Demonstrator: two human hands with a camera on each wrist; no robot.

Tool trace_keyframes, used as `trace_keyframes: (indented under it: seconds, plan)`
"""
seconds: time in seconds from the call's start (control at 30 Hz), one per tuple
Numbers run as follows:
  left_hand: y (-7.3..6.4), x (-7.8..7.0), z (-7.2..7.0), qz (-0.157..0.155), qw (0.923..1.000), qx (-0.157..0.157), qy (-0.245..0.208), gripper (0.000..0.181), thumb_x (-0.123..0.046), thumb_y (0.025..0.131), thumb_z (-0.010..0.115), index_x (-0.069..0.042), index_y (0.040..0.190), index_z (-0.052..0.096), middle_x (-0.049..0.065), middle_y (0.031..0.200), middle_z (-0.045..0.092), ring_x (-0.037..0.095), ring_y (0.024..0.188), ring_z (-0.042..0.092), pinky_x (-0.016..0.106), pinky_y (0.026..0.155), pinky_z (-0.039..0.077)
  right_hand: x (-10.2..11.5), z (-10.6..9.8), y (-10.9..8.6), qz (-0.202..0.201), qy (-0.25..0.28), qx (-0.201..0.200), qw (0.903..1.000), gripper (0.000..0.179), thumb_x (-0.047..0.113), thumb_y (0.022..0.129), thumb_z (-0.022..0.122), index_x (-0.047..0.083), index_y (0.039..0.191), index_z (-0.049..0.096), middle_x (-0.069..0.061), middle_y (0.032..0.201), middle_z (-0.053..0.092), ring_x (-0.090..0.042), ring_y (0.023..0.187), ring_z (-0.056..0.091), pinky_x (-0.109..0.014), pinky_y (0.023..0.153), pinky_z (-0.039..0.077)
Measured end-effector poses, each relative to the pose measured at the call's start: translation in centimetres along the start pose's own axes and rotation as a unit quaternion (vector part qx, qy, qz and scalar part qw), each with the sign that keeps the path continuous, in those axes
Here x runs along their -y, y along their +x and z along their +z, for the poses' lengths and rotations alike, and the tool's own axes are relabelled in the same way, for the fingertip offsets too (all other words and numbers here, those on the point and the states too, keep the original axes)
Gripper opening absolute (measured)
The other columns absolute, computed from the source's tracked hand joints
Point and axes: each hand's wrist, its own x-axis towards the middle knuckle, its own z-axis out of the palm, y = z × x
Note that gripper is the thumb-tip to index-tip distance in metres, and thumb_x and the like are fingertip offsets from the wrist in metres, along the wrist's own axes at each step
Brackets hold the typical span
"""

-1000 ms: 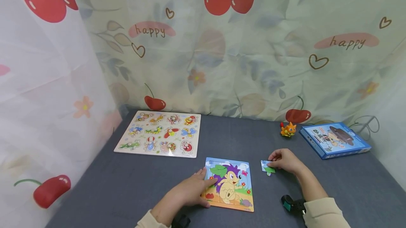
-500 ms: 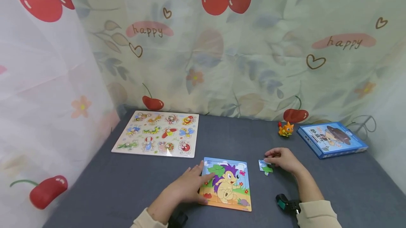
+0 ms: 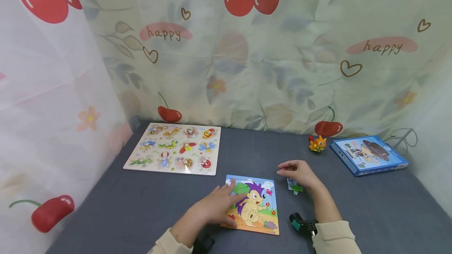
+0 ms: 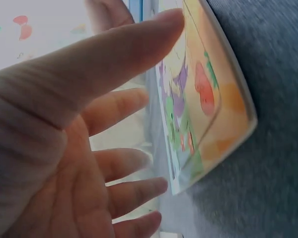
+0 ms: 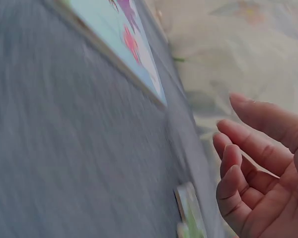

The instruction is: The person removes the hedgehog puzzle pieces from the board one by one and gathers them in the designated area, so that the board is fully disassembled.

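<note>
A square hedgehog jigsaw puzzle [image 3: 252,211] lies on the dark cloth, its picture facing up. My left hand [image 3: 215,207] is at its left side with fingers spread, overlapping the board's edge; in the left wrist view the fingers are straight and hold nothing. My right hand [image 3: 298,173] is raised right of the puzzle, over a small blue-and-green puzzle piece [image 3: 296,188] on the table. In the right wrist view that hand [image 5: 263,173] has loosely bent fingers with a gap between thumb and fingertips and nothing in them. The hand hides part of the small piece.
A pale insect peg board [image 3: 174,150] lies at the back left. An orange toy figure [image 3: 318,144] and a blue box [image 3: 369,155] stand at the back right. A patterned curtain [image 3: 247,89] closes off the table's far edge.
My right hand has let go of the small puzzle piece and moved left and up, leaving it on the table. My left hand has shifted slightly over the puzzle.
</note>
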Motion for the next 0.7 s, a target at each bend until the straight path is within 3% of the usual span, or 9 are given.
trace_keyframes:
  seconds: [0.37, 0.7]
  plan:
    - [0.6, -0.5, 0.8, -0.009, 0.9995, 0.019, 0.024, 0.077, -0.042, 0.068, 0.080, -0.035, 0.136, 0.046, 0.010, 0.152, 0.029, 0.031, 0.140, 0.027, 0.049, 0.114, 0.022, 2.1, 3.6, 0.5, -0.069, -0.014, 0.020, 0.9973, 0.034, 0.018, 0.080, 0.073, -0.004, 0.105, 0.066, -0.010, 0.092, 0.067, -0.014, 0.074, 0.054, -0.025, 0.066, 0.047]
    - [0.7, -0.5, 1.2, -0.007, 0.9987, 0.016, 0.048, 0.072, -0.043, 0.071, 0.077, -0.036, 0.136, 0.047, 0.008, 0.151, 0.033, 0.030, 0.141, 0.026, 0.049, 0.114, 0.022, 2.9, 5.6, 0.9, -0.089, 0.010, 0.069, 0.9936, 0.031, 0.016, 0.080, 0.072, -0.003, 0.104, 0.067, -0.010, 0.089, 0.066, -0.014, 0.069, 0.053, -0.026, 0.056, 0.046]
